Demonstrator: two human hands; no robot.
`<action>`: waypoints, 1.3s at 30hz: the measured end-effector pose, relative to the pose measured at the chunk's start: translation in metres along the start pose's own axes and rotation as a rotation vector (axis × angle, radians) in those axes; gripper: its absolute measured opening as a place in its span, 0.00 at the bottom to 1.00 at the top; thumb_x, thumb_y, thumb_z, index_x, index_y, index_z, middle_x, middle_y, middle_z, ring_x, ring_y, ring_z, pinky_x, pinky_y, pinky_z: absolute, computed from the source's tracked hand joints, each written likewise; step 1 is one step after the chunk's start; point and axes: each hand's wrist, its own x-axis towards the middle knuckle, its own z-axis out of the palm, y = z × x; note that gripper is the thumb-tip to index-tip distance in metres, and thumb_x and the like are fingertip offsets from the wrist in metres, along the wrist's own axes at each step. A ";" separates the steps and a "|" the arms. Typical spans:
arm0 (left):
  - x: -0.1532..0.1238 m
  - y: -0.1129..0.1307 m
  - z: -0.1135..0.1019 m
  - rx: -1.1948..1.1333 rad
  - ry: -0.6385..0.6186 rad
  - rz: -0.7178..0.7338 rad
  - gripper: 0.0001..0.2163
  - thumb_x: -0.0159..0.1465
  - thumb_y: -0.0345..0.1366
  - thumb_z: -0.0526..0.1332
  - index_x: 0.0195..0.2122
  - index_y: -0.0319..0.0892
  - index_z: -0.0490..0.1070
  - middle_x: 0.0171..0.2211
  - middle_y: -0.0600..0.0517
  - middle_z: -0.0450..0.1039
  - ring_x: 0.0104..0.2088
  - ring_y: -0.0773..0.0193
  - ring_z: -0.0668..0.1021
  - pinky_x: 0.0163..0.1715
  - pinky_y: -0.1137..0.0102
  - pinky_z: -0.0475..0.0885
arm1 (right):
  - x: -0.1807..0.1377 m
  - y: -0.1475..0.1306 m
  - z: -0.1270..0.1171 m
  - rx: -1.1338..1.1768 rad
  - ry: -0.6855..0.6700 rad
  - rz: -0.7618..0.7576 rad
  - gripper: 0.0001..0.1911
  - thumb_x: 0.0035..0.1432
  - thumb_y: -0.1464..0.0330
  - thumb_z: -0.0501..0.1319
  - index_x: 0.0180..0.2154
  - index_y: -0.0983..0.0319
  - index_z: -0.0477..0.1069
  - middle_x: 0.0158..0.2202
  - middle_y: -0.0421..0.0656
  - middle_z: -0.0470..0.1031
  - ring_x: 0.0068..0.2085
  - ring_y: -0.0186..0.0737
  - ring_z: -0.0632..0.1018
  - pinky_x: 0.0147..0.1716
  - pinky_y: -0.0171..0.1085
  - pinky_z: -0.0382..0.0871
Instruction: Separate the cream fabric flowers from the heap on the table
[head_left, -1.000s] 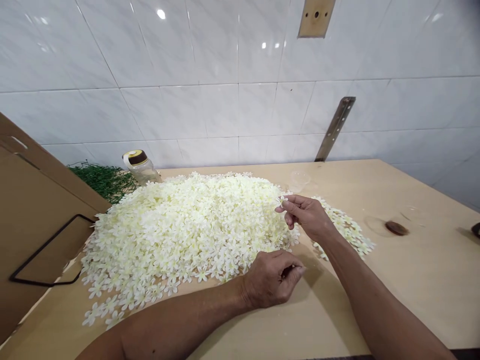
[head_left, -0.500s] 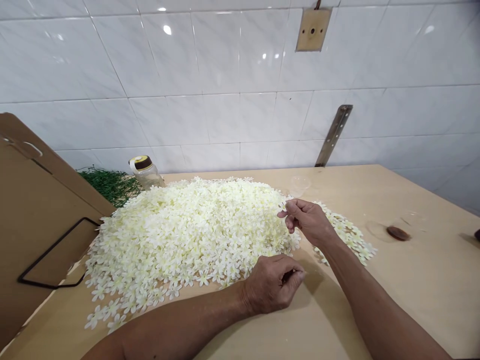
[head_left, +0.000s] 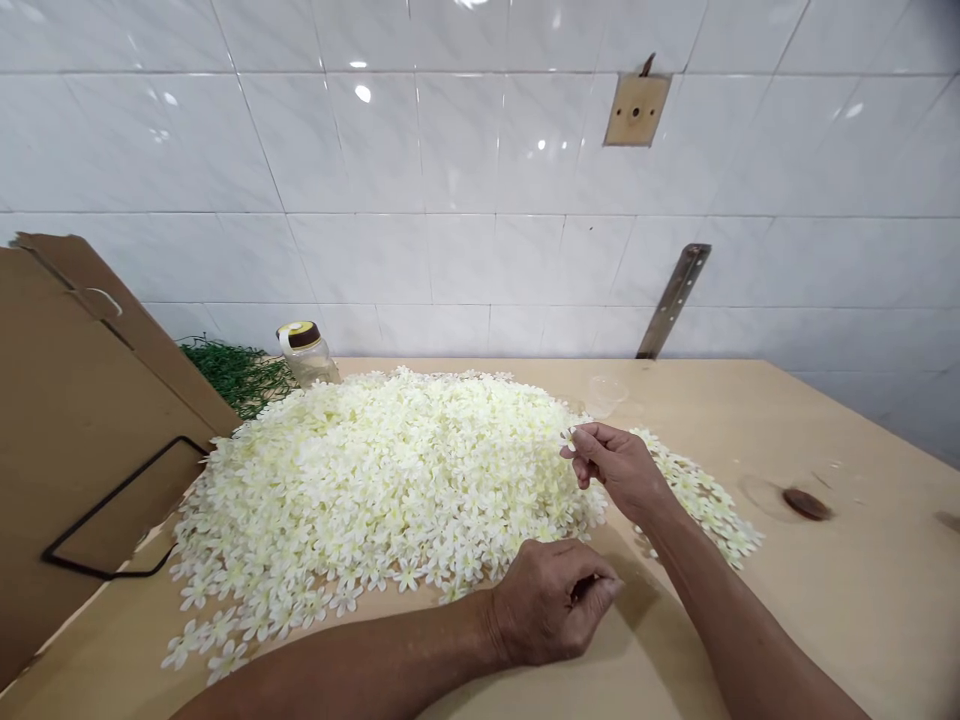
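Observation:
A large heap of white artificial flowers with pale yellow centres covers the left and middle of the table. Above the heap's right edge, my right hand pinches a single small flower between thumb and fingertips. My left hand is closed at the heap's front edge, thumb and forefinger pressed together. Anything in that pinch is too small or hidden to make out. To the right, partly behind my right forearm, lies a smaller flat spread of the same flowers.
A cardboard box with a black wire handle stands at the left. Behind it are green artificial foliage and a clear bottle. On the right sits a dark brown round thing. A tiled wall borders the wooden table.
The camera view has tilted upward slightly, so everything appears lower. Both hands keep nearly the same pose, and the right one still pinches the flower.

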 end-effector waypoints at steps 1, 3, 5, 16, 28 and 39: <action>0.000 0.000 0.000 -0.003 -0.004 -0.001 0.06 0.63 0.30 0.59 0.32 0.36 0.75 0.23 0.50 0.73 0.22 0.70 0.71 0.25 0.76 0.66 | -0.001 0.000 -0.001 -0.002 0.011 -0.005 0.18 0.52 0.55 0.70 0.29 0.63 0.75 0.27 0.43 0.79 0.19 0.31 0.72 0.18 0.33 0.70; 0.000 0.001 -0.001 -0.012 -0.010 -0.013 0.06 0.63 0.30 0.59 0.33 0.37 0.75 0.24 0.50 0.73 0.22 0.70 0.71 0.25 0.76 0.66 | -0.002 0.000 -0.001 -0.004 0.040 -0.018 0.18 0.53 0.54 0.69 0.27 0.63 0.74 0.26 0.43 0.79 0.18 0.31 0.71 0.17 0.33 0.70; 0.000 0.002 -0.002 -0.026 -0.017 -0.043 0.05 0.62 0.29 0.59 0.34 0.37 0.75 0.25 0.50 0.74 0.23 0.69 0.72 0.26 0.76 0.66 | -0.003 -0.001 -0.001 -0.006 0.067 -0.033 0.19 0.55 0.53 0.68 0.27 0.63 0.74 0.25 0.42 0.78 0.18 0.30 0.71 0.17 0.33 0.70; -0.001 0.003 -0.004 -0.048 -0.023 -0.157 0.04 0.62 0.29 0.59 0.33 0.38 0.74 0.23 0.51 0.71 0.21 0.70 0.69 0.23 0.75 0.62 | -0.011 -0.002 0.015 -0.234 0.023 -0.041 0.20 0.59 0.52 0.64 0.39 0.64 0.77 0.18 0.40 0.75 0.18 0.34 0.74 0.20 0.34 0.72; 0.010 0.008 -0.015 -0.131 0.072 -0.286 0.05 0.63 0.31 0.59 0.32 0.38 0.75 0.25 0.49 0.73 0.24 0.68 0.72 0.27 0.74 0.65 | -0.002 -0.009 0.033 -0.382 0.039 -0.097 0.20 0.59 0.51 0.62 0.38 0.62 0.77 0.17 0.37 0.70 0.18 0.35 0.72 0.21 0.33 0.71; 0.054 0.007 -0.048 -0.436 0.319 -0.805 0.14 0.64 0.48 0.61 0.34 0.40 0.70 0.15 0.60 0.60 0.15 0.72 0.63 0.17 0.76 0.60 | -0.017 -0.009 0.026 -0.660 0.110 -0.370 0.13 0.61 0.58 0.63 0.40 0.60 0.76 0.28 0.42 0.79 0.22 0.36 0.76 0.24 0.35 0.72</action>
